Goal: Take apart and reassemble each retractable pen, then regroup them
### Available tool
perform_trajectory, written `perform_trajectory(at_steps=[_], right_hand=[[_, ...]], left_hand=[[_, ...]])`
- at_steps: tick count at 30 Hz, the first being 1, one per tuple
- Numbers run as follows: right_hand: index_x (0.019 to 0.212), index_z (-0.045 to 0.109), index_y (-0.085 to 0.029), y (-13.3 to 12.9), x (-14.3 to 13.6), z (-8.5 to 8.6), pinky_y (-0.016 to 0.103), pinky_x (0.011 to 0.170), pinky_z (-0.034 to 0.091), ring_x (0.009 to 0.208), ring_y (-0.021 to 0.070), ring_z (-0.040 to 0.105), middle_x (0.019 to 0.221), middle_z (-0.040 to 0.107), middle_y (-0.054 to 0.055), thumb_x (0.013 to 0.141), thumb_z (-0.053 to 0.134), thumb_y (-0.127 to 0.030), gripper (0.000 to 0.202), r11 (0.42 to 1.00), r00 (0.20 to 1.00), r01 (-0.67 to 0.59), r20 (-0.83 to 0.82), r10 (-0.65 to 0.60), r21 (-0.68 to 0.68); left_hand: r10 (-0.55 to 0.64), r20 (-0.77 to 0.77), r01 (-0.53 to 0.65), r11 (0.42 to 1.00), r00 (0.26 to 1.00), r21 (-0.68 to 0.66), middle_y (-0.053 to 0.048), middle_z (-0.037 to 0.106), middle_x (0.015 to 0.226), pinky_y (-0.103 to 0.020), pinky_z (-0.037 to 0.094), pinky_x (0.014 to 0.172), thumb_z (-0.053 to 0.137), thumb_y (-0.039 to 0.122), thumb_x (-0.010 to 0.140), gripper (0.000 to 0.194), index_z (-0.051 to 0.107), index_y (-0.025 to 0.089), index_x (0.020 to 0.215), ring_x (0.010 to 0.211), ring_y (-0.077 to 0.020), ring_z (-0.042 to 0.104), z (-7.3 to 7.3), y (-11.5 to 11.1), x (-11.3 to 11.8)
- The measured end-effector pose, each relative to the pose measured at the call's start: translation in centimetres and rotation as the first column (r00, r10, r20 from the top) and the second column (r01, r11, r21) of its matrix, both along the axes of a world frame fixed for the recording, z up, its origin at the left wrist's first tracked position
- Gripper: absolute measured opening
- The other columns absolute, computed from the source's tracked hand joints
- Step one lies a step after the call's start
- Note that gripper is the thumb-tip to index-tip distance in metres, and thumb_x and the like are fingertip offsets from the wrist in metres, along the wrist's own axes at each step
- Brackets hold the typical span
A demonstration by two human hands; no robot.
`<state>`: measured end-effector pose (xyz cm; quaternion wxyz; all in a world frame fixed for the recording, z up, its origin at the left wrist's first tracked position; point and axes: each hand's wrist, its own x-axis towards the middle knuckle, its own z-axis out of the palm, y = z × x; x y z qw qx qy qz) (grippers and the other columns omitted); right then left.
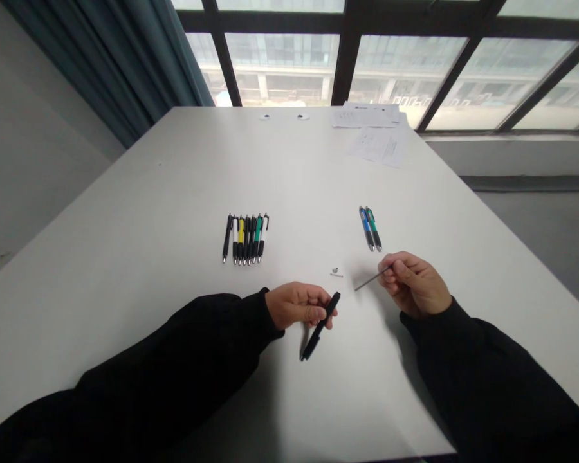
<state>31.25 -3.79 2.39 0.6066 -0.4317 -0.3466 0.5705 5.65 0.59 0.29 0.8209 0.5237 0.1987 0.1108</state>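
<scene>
My left hand is closed around a black pen barrel, tilted with its upper end toward the right. Between the thumb and fingers of my right hand is a thin dark pen refill, pointing left and down toward the barrel but apart from it. A small metal pen tip and a tiny spring lie on the table just beyond my hands. The far end of the refill is hidden by my right fingers.
A row of several click pens in black, white, yellow and green lies to the left. A blue pen and a green pen lie at the right. Paper sheets rest at the white table's far edge, by the windows.
</scene>
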Motion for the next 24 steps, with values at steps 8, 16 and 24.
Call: perform_trajectory(at_steps=[8, 16, 24], right_hand=[[0.073, 0.071, -0.017, 0.2, -0.2, -0.2, 0.023, 0.042, 0.036, 0.049, 0.0098, 0.049, 0.054, 0.057, 0.001, 0.066, 0.083, -0.034, 0.022, 0.999, 0.999, -0.005, 0.037, 0.006, -0.036], [0.072, 0.071, -0.017, 0.2, -1.6, -0.3, 0.024, 0.043, 0.036, 0.047, 0.0102, 0.050, 0.057, 0.060, 0.001, 0.069, 0.081, -0.035, 0.021, 0.997, 0.991, -0.077, 0.108, 0.079, -0.027], [0.065, 0.067, -0.014, -0.2, -4.7, -0.7, 0.024, 0.042, 0.032, 0.045, 0.0088, 0.046, 0.052, 0.056, -0.001, 0.071, 0.078, -0.037, 0.026, 0.959, 0.950, -0.244, 0.160, 0.266, -0.143]], left_hand=[[-0.016, -0.022, 0.017, 1.000, 1.000, 0.022, -0.009, 0.069, 0.078, -0.021, 0.044, 0.058, 0.074, 0.046, 0.075, 0.043, 0.065, 0.008, 0.094, 0.061, -0.0094, 0.056, 0.0, 0.0, 0.0], [-0.006, -0.058, 0.010, 0.998, 0.998, 0.060, -0.007, 0.067, 0.076, -0.020, 0.042, 0.057, 0.070, 0.047, 0.079, 0.043, 0.066, 0.009, 0.098, 0.062, -0.0091, 0.055, 0.3, 0.0, 0.3], [0.047, -0.043, -0.046, 0.998, 0.998, 0.030, -0.006, 0.066, 0.076, -0.021, 0.043, 0.057, 0.074, 0.047, 0.074, 0.044, 0.062, 0.009, 0.094, 0.062, -0.0096, 0.057, 0.4, -0.1, 0.7]])
